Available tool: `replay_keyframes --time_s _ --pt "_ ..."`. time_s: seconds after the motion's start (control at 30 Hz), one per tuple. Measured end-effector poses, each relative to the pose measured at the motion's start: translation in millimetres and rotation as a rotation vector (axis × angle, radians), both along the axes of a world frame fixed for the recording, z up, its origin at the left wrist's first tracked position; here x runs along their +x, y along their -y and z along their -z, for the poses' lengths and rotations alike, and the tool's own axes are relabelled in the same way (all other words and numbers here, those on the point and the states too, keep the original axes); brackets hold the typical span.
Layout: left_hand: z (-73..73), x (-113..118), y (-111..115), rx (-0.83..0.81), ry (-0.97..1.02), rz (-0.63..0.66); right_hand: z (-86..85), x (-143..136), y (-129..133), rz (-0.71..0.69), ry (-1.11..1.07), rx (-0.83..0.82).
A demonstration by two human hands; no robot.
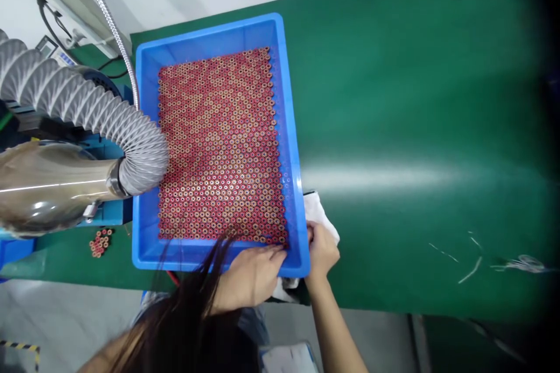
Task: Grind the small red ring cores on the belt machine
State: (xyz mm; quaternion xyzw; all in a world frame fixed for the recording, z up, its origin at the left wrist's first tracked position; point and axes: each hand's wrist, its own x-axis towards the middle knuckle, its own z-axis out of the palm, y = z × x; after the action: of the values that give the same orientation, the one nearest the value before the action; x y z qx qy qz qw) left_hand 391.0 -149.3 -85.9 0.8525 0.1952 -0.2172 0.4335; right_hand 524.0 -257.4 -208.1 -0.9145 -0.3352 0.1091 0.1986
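A large blue plastic tray (292,134) rests on the green bench, its floor covered with tightly packed small red rings with tan, toothed-looking faces (219,140). My left hand (254,274) reaches over the near rim at the right corner. Its fingers are bent and drawn together, the tips beside the end rings of the nearest row; whatever they hold is hidden. Against the outside of the tray's right wall, my right hand (322,250) is closed, with a white cloth (318,213) beside and partly under it. I cannot make out what its fingers hold. Dark hair covers part of the near edge.
A grey ribbed hose (144,154) and a metallic duct (56,186) reach over the left side. Loose rings (100,243) lie on the green mat (415,99) left of the tray. Pale thread scraps (470,270) and a string bundle (525,264) lie at right.
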Motion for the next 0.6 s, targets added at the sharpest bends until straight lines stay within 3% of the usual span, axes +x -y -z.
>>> replay_keyframes --time_s 0.13,0.2,0.33,0.47,0.6 --pt "-15.1 2 -4 -0.01 -0.026 0.01 1.0 3 -2 -0.008 -0.006 0.052" --pt "-21.9 1 -5 -0.009 -0.047 0.006 -7.8 5 -1 -0.015 -0.006 0.11" --pt "-23.2 -5 -2 0.031 -0.126 -0.052 -58.2 -4 12 -0.056 0.012 0.245" --pt "-12.3 -13 3 0.041 -0.137 -0.098 -115.3 -33 20 -0.405 -0.097 0.221" --pt "-2.6 -21 7 0.035 -0.089 -0.142 -131.9 -54 5 -0.615 -0.144 0.052"
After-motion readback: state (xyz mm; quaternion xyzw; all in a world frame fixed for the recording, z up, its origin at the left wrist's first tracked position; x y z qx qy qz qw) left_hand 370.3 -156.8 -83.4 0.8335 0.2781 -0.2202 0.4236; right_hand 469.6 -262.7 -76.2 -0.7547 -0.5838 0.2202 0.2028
